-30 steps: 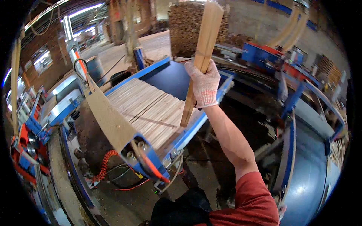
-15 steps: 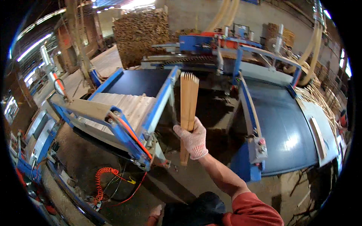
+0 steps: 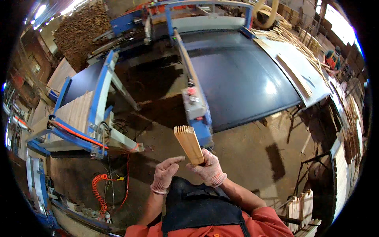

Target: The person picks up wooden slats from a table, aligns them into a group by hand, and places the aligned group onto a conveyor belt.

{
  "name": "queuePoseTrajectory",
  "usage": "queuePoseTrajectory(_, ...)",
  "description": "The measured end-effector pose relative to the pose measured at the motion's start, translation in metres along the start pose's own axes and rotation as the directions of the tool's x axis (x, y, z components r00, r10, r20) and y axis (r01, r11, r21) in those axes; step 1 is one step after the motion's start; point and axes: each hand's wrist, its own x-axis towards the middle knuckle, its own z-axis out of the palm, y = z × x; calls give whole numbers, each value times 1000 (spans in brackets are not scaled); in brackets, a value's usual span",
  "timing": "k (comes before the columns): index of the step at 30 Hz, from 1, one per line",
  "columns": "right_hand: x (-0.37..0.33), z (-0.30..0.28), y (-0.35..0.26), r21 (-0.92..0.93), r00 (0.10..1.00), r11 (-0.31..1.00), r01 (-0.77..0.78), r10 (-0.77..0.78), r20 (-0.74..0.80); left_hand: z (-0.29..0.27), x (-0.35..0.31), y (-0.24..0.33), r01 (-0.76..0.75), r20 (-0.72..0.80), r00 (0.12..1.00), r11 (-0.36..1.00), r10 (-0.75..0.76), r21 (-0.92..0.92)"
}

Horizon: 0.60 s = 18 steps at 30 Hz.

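Observation:
A light wooden board (image 3: 188, 145) with comb-like finger-joint teeth cut in its upper end tilts up and away in front of my body. My right hand (image 3: 210, 169), in a pale knit glove, is closed round its lower part. To the left of the board my left hand (image 3: 166, 173), gloved alike, is raised with its fingers pointing at the board. It holds nothing and stays apart from the wood. The board's lower end is hidden behind my right hand.
A wide dark conveyor belt (image 3: 233, 67) lies ahead right, with a control box (image 3: 193, 103) at its corner. Boards (image 3: 75, 114) cover a blue-framed conveyor on the left. An orange coiled hose (image 3: 98, 193) lies below it. Another person (image 3: 333, 59) is far right.
My right hand has drawn the board in toward my body and tilted it. My left hand has risen beside it. The view has turned to the right and downward.

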Motion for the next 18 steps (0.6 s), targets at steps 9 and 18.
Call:
queuePoseTrajectory(9, -104, -203, 21, 24, 968, 968, -250, 251, -33, 257, 54, 46, -303, 328, 890, 948, 317, -93)
queuePoseTrajectory(18, -166, -330, 17, 90, 795, 924, -370, 366, -484, 445, 122, 7, -82, 463, 883, 997, 79, -12)
